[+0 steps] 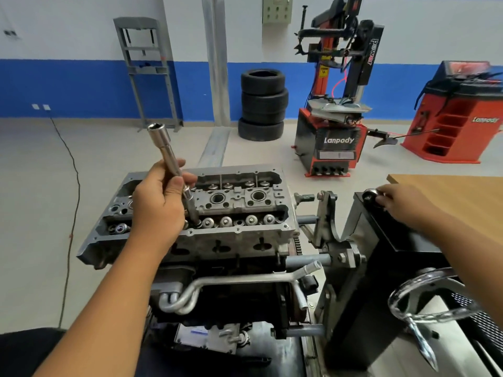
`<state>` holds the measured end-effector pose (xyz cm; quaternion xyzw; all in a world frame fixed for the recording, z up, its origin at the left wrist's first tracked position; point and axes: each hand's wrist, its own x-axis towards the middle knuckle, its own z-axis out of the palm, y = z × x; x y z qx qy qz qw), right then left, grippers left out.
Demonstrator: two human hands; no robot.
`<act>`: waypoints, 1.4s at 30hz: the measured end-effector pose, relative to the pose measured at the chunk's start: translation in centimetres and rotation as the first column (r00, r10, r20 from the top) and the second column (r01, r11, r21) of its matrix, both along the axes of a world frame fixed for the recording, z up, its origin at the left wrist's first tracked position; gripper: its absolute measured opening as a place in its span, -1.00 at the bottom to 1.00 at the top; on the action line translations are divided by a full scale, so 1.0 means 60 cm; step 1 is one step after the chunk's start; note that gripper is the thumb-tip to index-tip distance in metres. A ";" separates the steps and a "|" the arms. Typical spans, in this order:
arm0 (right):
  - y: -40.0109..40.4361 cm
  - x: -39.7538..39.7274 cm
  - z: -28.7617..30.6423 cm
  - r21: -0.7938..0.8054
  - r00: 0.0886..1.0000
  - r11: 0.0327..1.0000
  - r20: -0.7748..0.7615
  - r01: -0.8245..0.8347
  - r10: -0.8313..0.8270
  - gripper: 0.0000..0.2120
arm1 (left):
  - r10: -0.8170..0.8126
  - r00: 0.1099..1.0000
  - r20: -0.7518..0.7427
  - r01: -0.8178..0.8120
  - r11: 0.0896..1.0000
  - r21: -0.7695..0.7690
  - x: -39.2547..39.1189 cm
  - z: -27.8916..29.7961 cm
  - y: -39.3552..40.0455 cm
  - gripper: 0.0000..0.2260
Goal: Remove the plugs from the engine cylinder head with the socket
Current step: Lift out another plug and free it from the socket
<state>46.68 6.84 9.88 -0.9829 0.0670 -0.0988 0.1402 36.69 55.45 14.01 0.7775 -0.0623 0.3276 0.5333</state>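
Socket (159, 133) and its long chrome extension are tilting up and to the left above the engine cylinder head (196, 213), the open socket end pointing away from the engine toward the far wall. The left hand (159, 202) is gripping the extension around its middle, fingers and thumb curled round the shaft, while the lower dark end is hanging just over the near row of valve springs; whether it is touching the head cannot be told. The cylinder head is sitting on top of the engine block, left of centre, with two round plug wells (217, 198) showing open in its middle section to the right of the hand. The engine is hanging on the arms of a black engine stand (381, 268) to its right. The right hand (400, 204) is lying on the stand's top corner, fingers bent over a small dark round object (368, 197); what that object is cannot be told. A chrome handwheel (424, 303) is sticking out from the stand's near side. A wooden tabletop (462, 191) is lying behind the stand. Farther back, a stack of tyres (262, 104) is standing by the blue-banded wall, beside a red and black tyre changer (334, 104).
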 end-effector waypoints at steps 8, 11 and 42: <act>-0.023 -0.017 0.005 0.070 0.999 0.997 -0.027 -0.044 0.046 -0.68 | 0.008 0.997 0.071 -0.009 1.000 0.013 -0.011 0.000 -0.006 -0.82; -0.027 -0.022 0.005 0.048 0.996 0.997 -0.060 -0.057 0.060 -0.56 | -0.015 1.000 0.027 0.015 1.000 0.019 -0.012 -0.001 -0.005 -0.80; 0.636 -0.055 0.166 0.535 0.426 0.018 0.652 -0.845 0.627 -0.68 | -0.158 0.968 0.193 0.190 0.968 -0.161 0.033 -0.033 0.021 -0.88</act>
